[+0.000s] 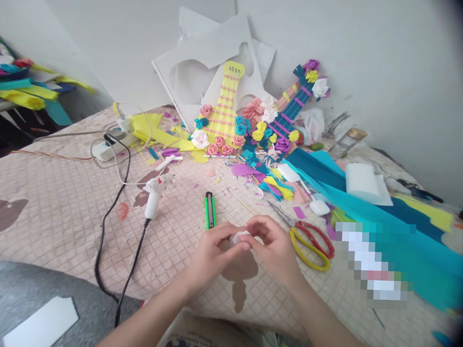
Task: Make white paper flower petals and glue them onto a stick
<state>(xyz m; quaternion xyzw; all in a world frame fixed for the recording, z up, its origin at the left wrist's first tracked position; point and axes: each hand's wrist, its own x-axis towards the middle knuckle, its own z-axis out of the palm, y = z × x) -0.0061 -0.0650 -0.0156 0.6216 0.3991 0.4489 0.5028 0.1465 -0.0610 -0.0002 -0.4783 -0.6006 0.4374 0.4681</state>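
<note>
Just above the table's near edge, a small crumpled piece of white paper (240, 237) is pinched between my two hands. My left hand (221, 244) grips it from the left with bent fingers, the thumb pointing right. From the other side my right hand (269, 240) curls its fingers and thumb around it, hiding part of it. A green box cutter (210, 210) lies right behind my left hand. Close to my right hand rest scissors (308, 249) with one yellow and one red handle loop. Further left stands a white hot glue gun (152, 201) with a black cord.
Two paper guitars, one yellow (226, 107) and one blue (294, 109), lean at the back among paper roses. Paper scraps litter the middle. Teal paper sheets (389, 234) and a white roll (362, 180) cover the right. A power strip (111, 148) with cords sits left.
</note>
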